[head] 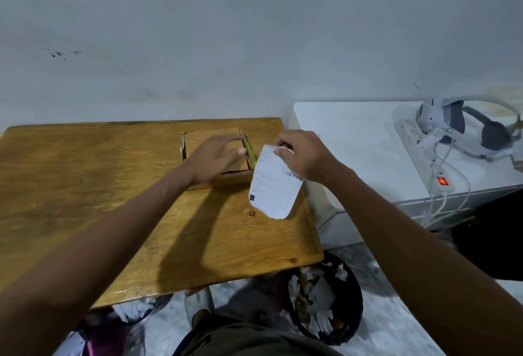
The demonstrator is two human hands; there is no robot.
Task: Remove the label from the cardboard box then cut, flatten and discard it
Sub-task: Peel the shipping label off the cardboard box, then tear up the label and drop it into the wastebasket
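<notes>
A flat brown cardboard box [198, 140] lies at the far side of the wooden table [85, 185]. My left hand [215, 157] rests on top of the box with its fingers stretched out flat. A green-handled cutter [250, 151] lies along the box's right edge, by my left fingertips. My right hand [305, 154] pinches the top edge of a white shipping label [274, 185] with a barcode. The label hangs free of the box, curling above the table's right side.
A black bin [351, 313] filled with torn paper scraps stands on the floor below the table's right corner. To the right is a white cabinet [353, 143] carrying a power strip [416, 154] with a lit red switch, cables and a white headset [458, 126]. A grey wall rises behind.
</notes>
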